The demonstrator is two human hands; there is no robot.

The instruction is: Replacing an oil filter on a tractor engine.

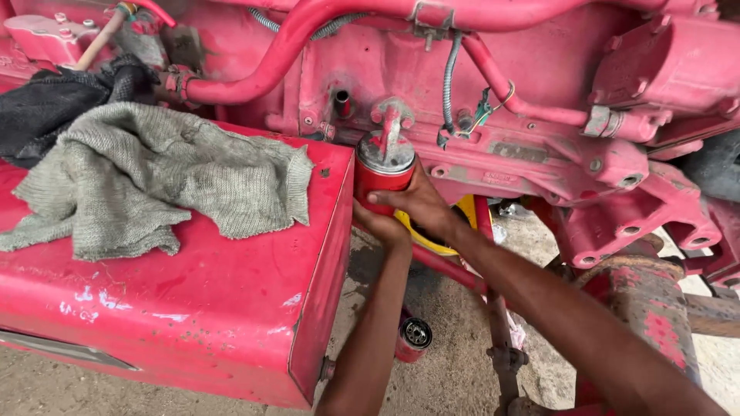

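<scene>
Both hands grip the red cylindrical metal filter canister point(383, 179) under the red engine block point(493, 100): left hand point(383, 226) cupping beneath, right hand point(420, 204) wrapped around it. Judged mid-fitting, needing a careful twist.

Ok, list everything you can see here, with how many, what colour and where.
Canister filter: one, red with a grey top, upright under the engine's mount, gripped by both hands.
Engine block: one, red, across the top.
Hoses: several, red, along the engine's upper part.
Box panel: one, red and chipped, at left.
Knit rag: one, grey-green, spread on the box panel.
Dark cloth: one, black, behind the knit rag.
Second canister: one, red, lying on the dirt ground below.
Yellow container: one, partly hidden behind the hands.
Left hand: under the filter.
Right hand: on the filter's side.
</scene>
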